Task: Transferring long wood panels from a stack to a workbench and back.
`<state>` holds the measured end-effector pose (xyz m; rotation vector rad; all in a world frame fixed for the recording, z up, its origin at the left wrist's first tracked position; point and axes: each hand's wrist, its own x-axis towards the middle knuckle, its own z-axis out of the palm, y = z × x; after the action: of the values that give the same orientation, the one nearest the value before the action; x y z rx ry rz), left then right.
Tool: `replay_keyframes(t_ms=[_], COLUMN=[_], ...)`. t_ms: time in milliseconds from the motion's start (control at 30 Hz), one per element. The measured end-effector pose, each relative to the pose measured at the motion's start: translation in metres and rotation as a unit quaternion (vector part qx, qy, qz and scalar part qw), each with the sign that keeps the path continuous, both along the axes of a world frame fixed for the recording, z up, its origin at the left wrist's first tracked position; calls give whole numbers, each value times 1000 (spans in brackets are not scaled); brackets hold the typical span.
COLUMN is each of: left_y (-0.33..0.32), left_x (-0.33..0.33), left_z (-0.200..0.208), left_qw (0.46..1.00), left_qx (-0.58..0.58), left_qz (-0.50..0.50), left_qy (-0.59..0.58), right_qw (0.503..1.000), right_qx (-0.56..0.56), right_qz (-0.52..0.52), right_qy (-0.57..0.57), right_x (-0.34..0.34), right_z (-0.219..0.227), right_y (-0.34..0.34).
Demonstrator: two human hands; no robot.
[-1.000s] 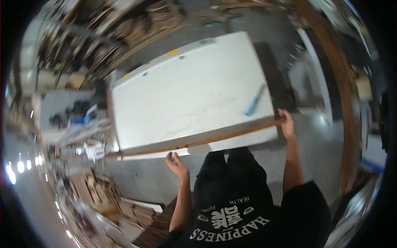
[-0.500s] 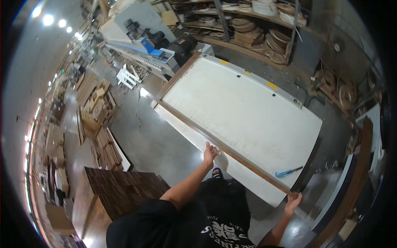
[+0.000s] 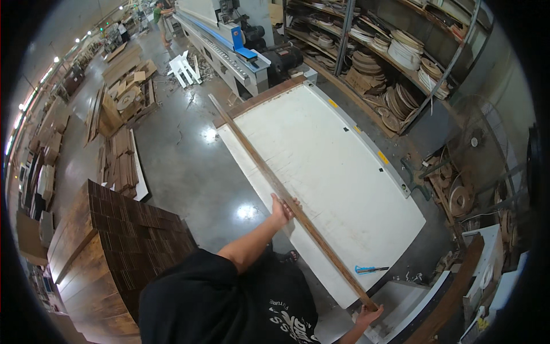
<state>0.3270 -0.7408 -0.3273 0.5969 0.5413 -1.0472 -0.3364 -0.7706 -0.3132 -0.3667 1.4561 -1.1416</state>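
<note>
A long, narrow brown wooden strip [image 3: 259,163] runs slantwise over the white tabletop [image 3: 338,178], its far end reaching past the table's left edge. My left hand [image 3: 282,210] grips the strip around its middle, thumb on the near side and fingertips showing past the other edge. At the strip's near end, my right hand [image 3: 368,315] holds it from beneath, with fingers partly curled. A blue utility knife [image 3: 371,269] lies on the tabletop close to the near right corner, beside the strip.
Stacked brown boards [image 3: 143,252] rise at my left. A long machine with a blue part [image 3: 243,49] stands beyond the table. Shelves [image 3: 344,51] hold coiled edging rolls at the far right, with a fan [image 3: 474,141] nearer. A guide rail [image 3: 361,135] lines the table's far side.
My view has shifted. The strip has swung to a steeper slant. My left hand, earlier open beside the strip, is now closed around it; my right hand stays at its near end.
</note>
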Motion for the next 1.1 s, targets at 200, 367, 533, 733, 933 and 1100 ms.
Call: replay_keyframes(t_ms=[200, 367, 533, 733, 933, 1100], left_y=[4, 7, 27, 85, 142, 210], left_x=[49, 77, 62, 49, 59, 27], left_z=[-19, -31, 33, 108, 193, 263], left_qw=[994, 770, 1000, 997, 969, 931], left_qx=[-100, -632, -10, 4, 21, 80], left_qz=[30, -66, -2, 82, 222, 345], left_qy=[43, -48, 23, -4, -103, -84], right_qw=[996, 998, 979, 990, 973, 958], right_qx=[-44, 2, -28, -94, -171, -211], right_qz=[-71, -68, -61, -52, -37, -13], right_qy=[29, 18, 192, 89, 148, 194], right_x=[-8, -4, 10, 9, 101, 197], right_z=[12, 37, 64, 85, 79, 75], right_y=[23, 38, 53, -12, -163, -266])
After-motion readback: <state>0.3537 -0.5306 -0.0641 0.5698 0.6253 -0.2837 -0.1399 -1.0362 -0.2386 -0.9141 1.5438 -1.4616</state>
